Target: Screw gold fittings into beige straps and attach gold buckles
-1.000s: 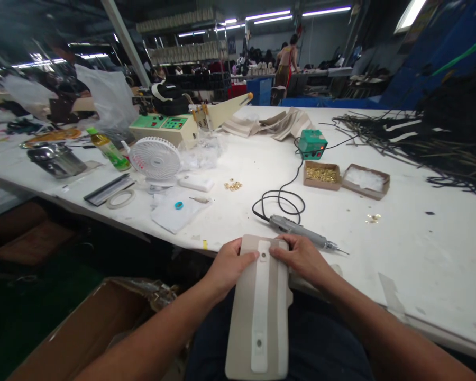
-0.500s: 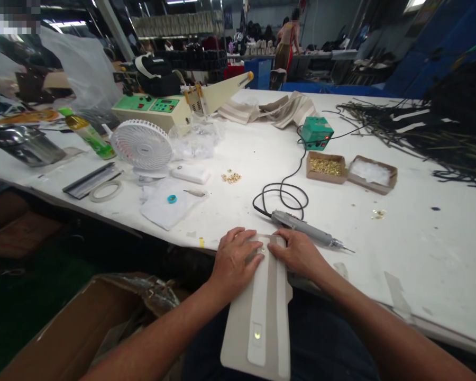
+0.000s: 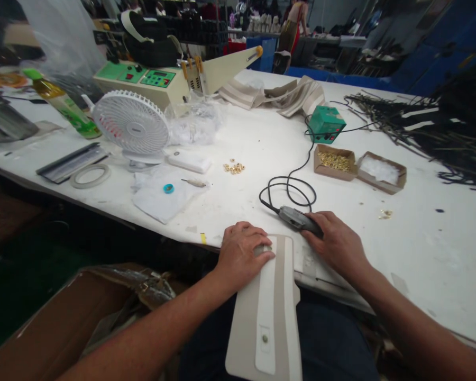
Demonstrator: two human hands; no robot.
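Note:
A beige panel [image 3: 246, 328] with a pale strip and a small round metal piece near its lower end lies from the table's front edge down over the lap. My left hand [image 3: 244, 251] holds its upper left part, fingers on the pale strip. To the right, my right hand [image 3: 335, 241] is wrapped round the grey electric screwdriver [image 3: 297, 219], which lies on the white table; its tip is hidden by the hand. A black cord loops from the tool's rear end to a green power box [image 3: 327, 124].
Behind stand a cardboard tray of gold pieces [image 3: 333, 161] and a tray of white material [image 3: 383, 172]. Loose gold pieces [image 3: 234, 168] lie mid-table. A white fan [image 3: 130, 127], bottle [image 3: 65, 106] and machine [image 3: 143, 79] stand left. An open carton [image 3: 51, 323] is below. A person [image 3: 291, 32] is far back.
My right hand has left the panel, moved right and taken hold of the grey screwdriver. My left hand stays on the panel. The whole view has shifted somewhat.

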